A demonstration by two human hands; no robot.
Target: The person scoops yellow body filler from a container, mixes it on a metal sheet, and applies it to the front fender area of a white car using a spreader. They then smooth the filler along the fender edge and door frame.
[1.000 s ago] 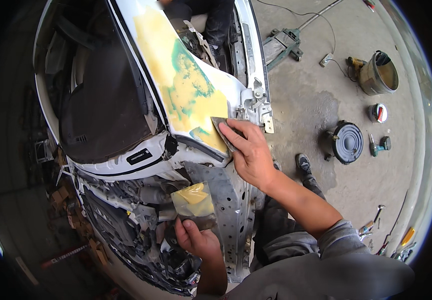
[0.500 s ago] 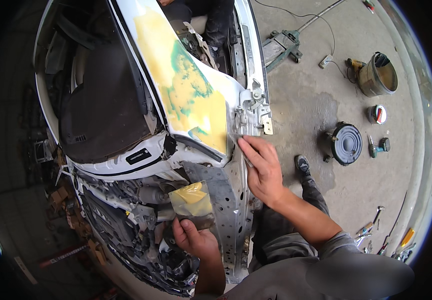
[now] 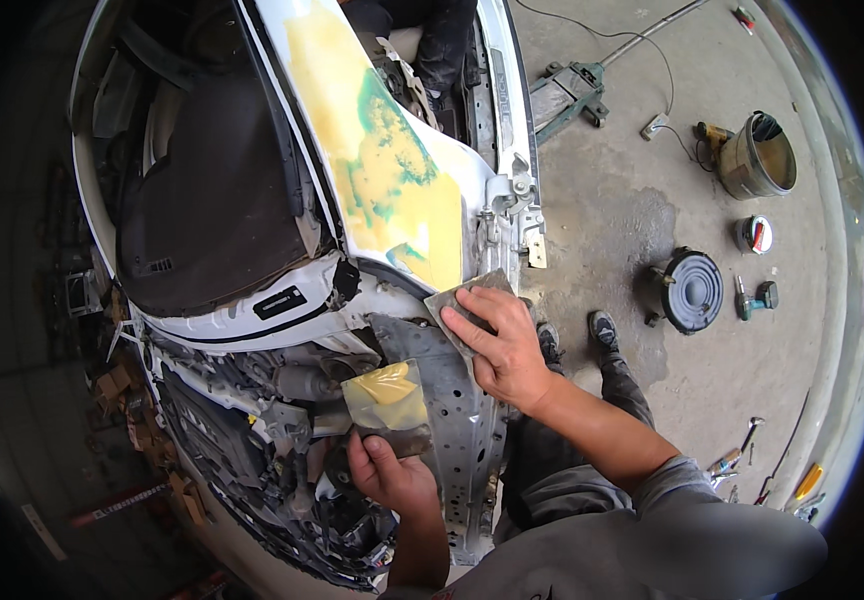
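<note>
A stripped white car body panel (image 3: pixel 347 90) carries a broad patch of yellow and green filler (image 3: pixel 382 175). My right hand (image 3: pixel 497 340) presses a grey sanding sheet (image 3: pixel 472 295) flat against the lower edge of that patch, beside a metal bracket (image 3: pixel 512 205). Lower down, my left hand (image 3: pixel 387 475) grips a wide putty knife (image 3: pixel 387 400) whose blade is smeared with yellow filler, held in front of the perforated grey inner frame (image 3: pixel 462 420).
On the concrete floor to the right lie a floor jack (image 3: pixel 572 90), a rusty bucket (image 3: pixel 757 155), a round black part (image 3: pixel 690 290), a small tin (image 3: pixel 755 234) and several hand tools (image 3: pixel 737 455). The open engine bay (image 3: pixel 252 440) sits lower left. My shoes (image 3: pixel 602 330) stand next to the car.
My right hand slid the sanding sheet down off the filler edge, then back up and left onto it. My left hand has stayed put with the putty knife.
</note>
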